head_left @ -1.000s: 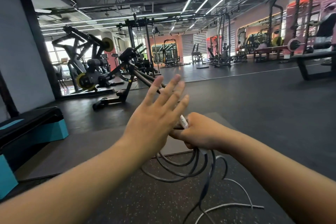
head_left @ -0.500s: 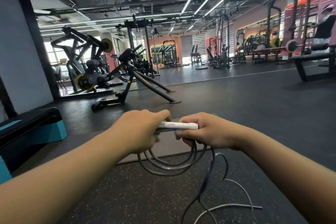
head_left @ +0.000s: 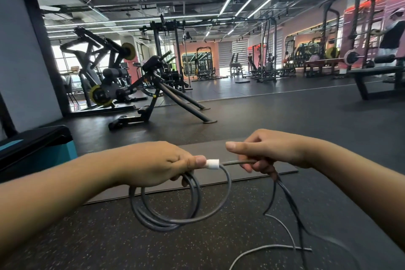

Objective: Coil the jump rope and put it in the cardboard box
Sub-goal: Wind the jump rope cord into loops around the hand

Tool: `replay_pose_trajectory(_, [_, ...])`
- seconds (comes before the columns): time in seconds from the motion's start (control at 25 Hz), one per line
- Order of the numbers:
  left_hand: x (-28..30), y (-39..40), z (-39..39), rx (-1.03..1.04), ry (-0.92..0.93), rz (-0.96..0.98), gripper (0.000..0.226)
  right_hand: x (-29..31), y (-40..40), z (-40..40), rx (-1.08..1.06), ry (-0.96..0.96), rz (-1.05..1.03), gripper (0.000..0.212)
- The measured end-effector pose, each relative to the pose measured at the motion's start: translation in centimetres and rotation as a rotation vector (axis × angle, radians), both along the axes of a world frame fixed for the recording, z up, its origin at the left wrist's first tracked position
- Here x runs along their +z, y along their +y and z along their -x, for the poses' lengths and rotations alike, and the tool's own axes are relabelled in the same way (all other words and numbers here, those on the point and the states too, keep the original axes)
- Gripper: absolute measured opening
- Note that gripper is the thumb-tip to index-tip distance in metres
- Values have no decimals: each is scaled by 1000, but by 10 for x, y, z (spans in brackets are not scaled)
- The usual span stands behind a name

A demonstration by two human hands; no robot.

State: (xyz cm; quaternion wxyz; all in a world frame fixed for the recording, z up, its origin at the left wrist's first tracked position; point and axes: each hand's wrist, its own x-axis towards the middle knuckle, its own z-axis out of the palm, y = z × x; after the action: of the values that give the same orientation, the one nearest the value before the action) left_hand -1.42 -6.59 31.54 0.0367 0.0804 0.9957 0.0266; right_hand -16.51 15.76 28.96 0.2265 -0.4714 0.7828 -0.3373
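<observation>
The jump rope (head_left: 166,219) is a dark grey cord with a white handle (head_left: 212,164). My left hand (head_left: 157,163) is closed around the handle and the gathered loops, which hang below it in a round coil. My right hand (head_left: 269,149) pinches the cord a short way to the right of the handle's tip. From that hand the loose cord drops and trails across the speckled floor (head_left: 87,243) at lower right. No cardboard box is in view.
A dark mat (head_left: 252,173) lies on the floor just beyond my hands. A black and teal step platform (head_left: 37,149) stands at the left. Gym machines (head_left: 153,94) and a bench (head_left: 377,76) stand farther back, and a person (head_left: 392,35) is at the far right.
My left hand went from open fingers to gripping the handle and coil. My right hand let go of the handle and slid right along the cord, so the hands are now apart.
</observation>
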Motion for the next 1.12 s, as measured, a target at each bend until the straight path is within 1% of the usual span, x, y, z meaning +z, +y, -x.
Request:
replay_pose_trajectory(0.12, [7,-9,-3,13,-23,212,65,-4,0,11,-19,9,-49,52])
replay_pose_trajectory(0.16, [7,-15,-4,14,-21,294,66,-7,1,16,-66,73,-87,51])
replay_pose_trajectory(0.2, [8,-26,-6,32,-25,370,67,-9,5,24,-123,193,-169,53])
replay_pose_trajectory(0.24, [11,-41,-10,72,-40,431,70,-11,12,33,-192,354,-290,57])
replay_pose_trajectory(0.28, [12,-59,-15,130,-45,455,74,-13,22,41,-268,499,-417,62])
replay_pose_trajectory(0.32, [14,-78,-21,194,-38,422,76,-15,32,48,-340,577,-487,65])
replay_pose_trajectory(0.36, [13,-93,-25,252,-10,293,76,-17,41,53,-364,565,-484,64])
replay_pose_trajectory(0.4, [11,-103,-28,298,31,83,72,-19,46,53,-326,481,-422,60])
replay_pose_trajectory(0.44, [7,-107,-30,345,71,-150,66,-20,44,48,-253,322,-306,49])
replay_pose_trajectory(0.48, [4,-105,-27,367,96,-356,59,-21,38,39,-171,111,-151,37])
replay_pose_trajectory(0.52, [1,-97,-24,362,109,-507,51,-20,28,28,-101,-127,26,29])
replay_pose_trajectory(0.56, [-3,-87,-19,340,117,-643,44,-21,17,19,-63,-322,190,25])
replay_pose_trajectory(0.6, [-6,-76,-14,313,122,-791,39,-22,6,14,-58,-430,317,27])
replay_pose_trajectory(0.64, [-8,-66,-10,304,124,-954,35,-25,-4,11,-70,-475,404,30])
replay_pose_trajectory(0.72, [-10,-49,-2,282,174,-1318,29,-34,-22,7,-97,-527,513,40])
replay_pose_trajectory(0.8, [-11,-29,6,246,313,-1612,22,-47,-36,-2,-91,-613,595,62])
replay_pose_trajectory(0.88, [-12,-6,17,254,488,-1777,23,-58,-50,-15,-61,-687,714,86])
replay_pose_trajectory(0.92, [-13,6,23,281,571,-1826,27,-62,-57,-21,-47,-698,773,87])
replay_pose_trajectory(0.96, [-16,15,32,314,642,-1879,33,-63,-64,-28,-29,-691,820,79])
replay_pose_trajectory(1.0, [-18,24,37,339,687,-1932,40,-64,-72,-36,-13,-677,851,65])
replay_pose_trajectory(1.08, [-27,40,49,403,732,-1986,55,-60,-86,-51,-17,-660,902,44])
replay_pose_trajectory(1.12, [-31,46,52,440,752,-1996,59,-58,-90,-57,-58,-665,943,35])
